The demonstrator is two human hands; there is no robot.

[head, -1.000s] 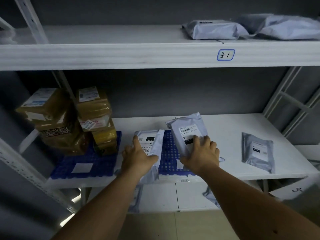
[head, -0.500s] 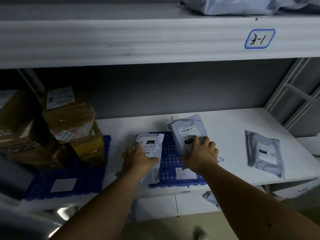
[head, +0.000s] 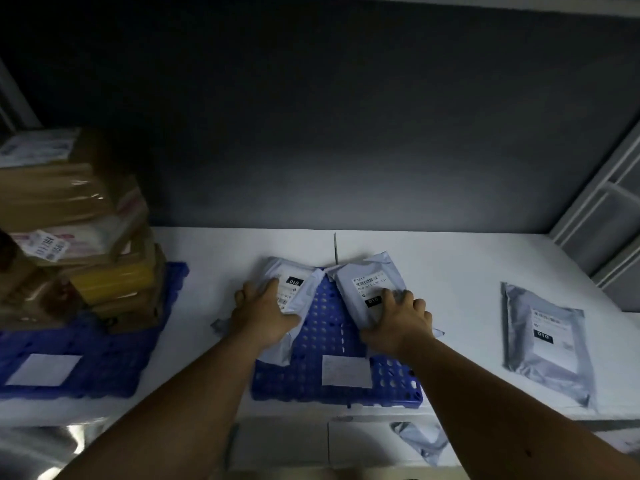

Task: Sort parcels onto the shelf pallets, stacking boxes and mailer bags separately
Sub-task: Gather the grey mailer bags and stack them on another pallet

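Two grey mailer bags with white labels lie on the middle blue pallet [head: 329, 344] on the white shelf [head: 450, 271]. My left hand [head: 266, 315] grips the left mailer bag [head: 294, 284], which hangs over the pallet's left edge. My right hand [head: 398, 322] grips the right mailer bag [head: 360, 284] from its near end, fingers spread on top. The two bags meet at their far corners. A stack of several brown taped boxes [head: 76, 220] stands on the left blue pallet [head: 104, 358].
A third grey mailer bag [head: 543, 344] lies flat on the bare shelf at the right. Another bag [head: 419, 441] shows on the level below. White paper labels sit on both pallets. A grey shelf frame [head: 602, 209] rises at the right.
The view has dropped below the upper shelf and closer in. Both hands have pushed their mailer bags a little farther onto the middle pallet, the bags now lying flatter.
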